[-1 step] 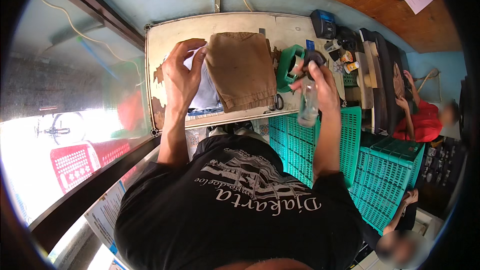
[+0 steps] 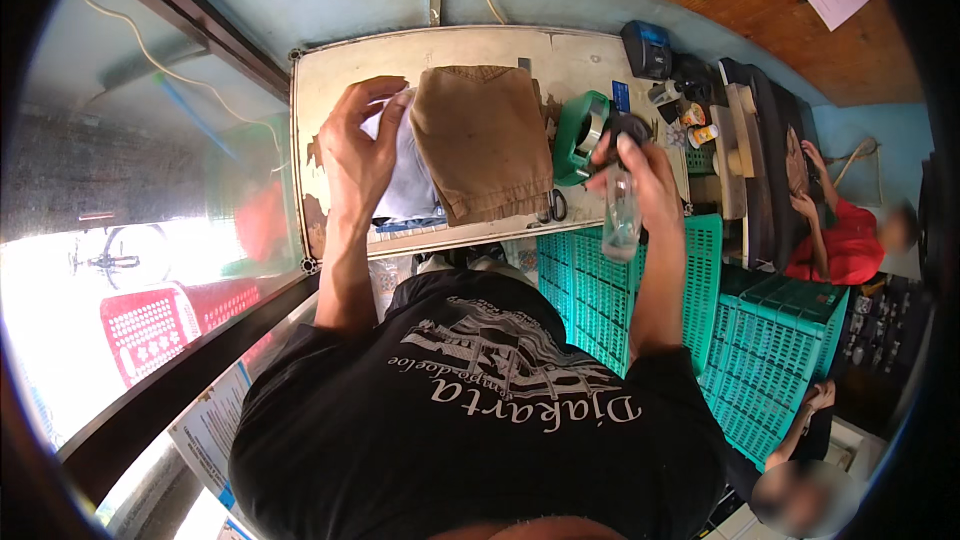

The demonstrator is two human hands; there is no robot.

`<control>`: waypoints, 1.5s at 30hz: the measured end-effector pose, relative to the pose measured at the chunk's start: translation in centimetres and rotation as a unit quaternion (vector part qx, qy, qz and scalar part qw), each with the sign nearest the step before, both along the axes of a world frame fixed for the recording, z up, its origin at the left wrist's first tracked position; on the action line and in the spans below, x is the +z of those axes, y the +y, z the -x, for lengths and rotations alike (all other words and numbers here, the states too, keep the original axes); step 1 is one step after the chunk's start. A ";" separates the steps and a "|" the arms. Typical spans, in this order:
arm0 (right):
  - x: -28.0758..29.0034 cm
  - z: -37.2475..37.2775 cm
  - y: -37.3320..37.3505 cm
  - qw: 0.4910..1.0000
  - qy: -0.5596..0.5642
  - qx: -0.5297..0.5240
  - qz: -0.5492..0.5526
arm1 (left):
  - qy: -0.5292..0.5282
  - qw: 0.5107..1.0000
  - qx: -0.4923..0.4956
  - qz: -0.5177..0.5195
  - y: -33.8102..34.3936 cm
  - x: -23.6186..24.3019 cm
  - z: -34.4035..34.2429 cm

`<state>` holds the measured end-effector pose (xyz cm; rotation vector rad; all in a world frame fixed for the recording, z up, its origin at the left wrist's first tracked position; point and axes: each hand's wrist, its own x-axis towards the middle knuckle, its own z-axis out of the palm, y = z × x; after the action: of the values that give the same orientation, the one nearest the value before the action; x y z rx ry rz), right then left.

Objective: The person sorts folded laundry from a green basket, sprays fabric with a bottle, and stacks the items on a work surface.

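My right hand (image 2: 655,185) grips a clear spray bottle (image 2: 621,225) by its dark top, and the see-through body hangs down past the table's front edge. My left hand (image 2: 357,155) is over the left part of the table, thumb and fingers curved and slightly apart. Nothing plainly shows in its grasp. Behind and beside it lies pale folded cloth (image 2: 408,185). Folded brown trousers or shorts (image 2: 480,140) partly cover that cloth. A green tape dispenser (image 2: 577,155) with a roll stands between the brown garment and my right hand.
Dark-handled scissors (image 2: 557,205) lie by the front edge of the worn white table (image 2: 480,44). Small jars and containers (image 2: 700,134) stand at the right. Green plastic crates (image 2: 585,275) are below. Two other people, one in a red shirt (image 2: 840,240), are at the right.
My right hand and the spray bottle have shifted slightly right and toward me, showing more of the tape dispenser. My left hand has barely moved.
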<state>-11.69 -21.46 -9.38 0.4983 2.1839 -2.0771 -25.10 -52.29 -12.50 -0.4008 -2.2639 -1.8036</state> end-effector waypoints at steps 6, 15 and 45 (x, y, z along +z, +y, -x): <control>-0.6 -2.8 -4.7 0.977 0.046 0.187 0.087 | -0.035 0.998 0.050 -0.002 -2.5 -0.2 1.3; 0.4 2.4 -4.2 0.997 0.051 0.023 0.046 | 0.065 0.994 -0.008 0.090 2.2 -0.4 0.5; 1.3 4.6 -8.2 0.983 0.061 0.169 -0.044 | -0.089 0.981 0.168 -0.041 -10.5 -3.3 -2.3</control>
<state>-16.30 -29.70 -8.09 -0.0006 2.2430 -1.8800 -22.75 -62.83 -15.77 0.1565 -2.1951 -1.8048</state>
